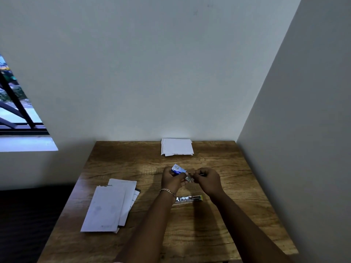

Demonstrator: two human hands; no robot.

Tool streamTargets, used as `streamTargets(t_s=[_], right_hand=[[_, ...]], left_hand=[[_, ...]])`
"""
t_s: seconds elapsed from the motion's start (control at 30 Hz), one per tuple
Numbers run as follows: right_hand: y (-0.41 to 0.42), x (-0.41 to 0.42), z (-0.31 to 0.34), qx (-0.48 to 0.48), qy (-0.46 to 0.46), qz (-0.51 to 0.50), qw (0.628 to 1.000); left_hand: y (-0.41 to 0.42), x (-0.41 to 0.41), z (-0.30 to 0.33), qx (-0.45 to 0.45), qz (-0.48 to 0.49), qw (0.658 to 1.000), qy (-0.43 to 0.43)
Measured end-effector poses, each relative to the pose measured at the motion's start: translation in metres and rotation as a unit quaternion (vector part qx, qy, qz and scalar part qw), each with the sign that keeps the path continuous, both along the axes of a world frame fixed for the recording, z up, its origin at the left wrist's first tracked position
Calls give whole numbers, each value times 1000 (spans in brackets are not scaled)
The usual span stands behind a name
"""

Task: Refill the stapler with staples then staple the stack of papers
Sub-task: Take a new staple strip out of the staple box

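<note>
Above the middle of the wooden table (228, 215), the left hand (171, 180) grips a small blue staple box (178, 169), while the right hand (208, 180) pinches a strip of staples (189, 179) at the box's open end. The stapler (189, 198) lies just nearer the front edge, under the wrists. A stack of papers (177, 147) sits at the back edge; envelopes (112, 204) lie near the left edge.

You look from head height, forward and down at the wooden table (190, 234), its far edge against the wall (152, 73).
</note>
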State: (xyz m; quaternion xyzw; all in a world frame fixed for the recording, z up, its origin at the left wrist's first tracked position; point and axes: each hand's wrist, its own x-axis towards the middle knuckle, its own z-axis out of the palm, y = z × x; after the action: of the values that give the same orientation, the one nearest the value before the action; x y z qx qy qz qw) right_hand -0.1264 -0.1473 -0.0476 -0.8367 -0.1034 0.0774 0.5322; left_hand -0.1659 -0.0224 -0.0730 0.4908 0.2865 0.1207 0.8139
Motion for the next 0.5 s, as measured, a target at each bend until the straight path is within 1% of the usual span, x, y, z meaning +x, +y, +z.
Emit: streamTargets(t_s=[0.13, 0.23, 0.5], right_hand=[[1, 1, -1, -44, -22, 28, 998], [1, 0, -4, -80, -48, 27, 995], [-4, 2, -3, -101, -76, 15, 992]], left_hand=[[1, -1, 1, -29, -2, 999, -16], [2, -2, 1, -39, -14, 999, -21], [3, -3, -3, -27, -28, 999, -20]])
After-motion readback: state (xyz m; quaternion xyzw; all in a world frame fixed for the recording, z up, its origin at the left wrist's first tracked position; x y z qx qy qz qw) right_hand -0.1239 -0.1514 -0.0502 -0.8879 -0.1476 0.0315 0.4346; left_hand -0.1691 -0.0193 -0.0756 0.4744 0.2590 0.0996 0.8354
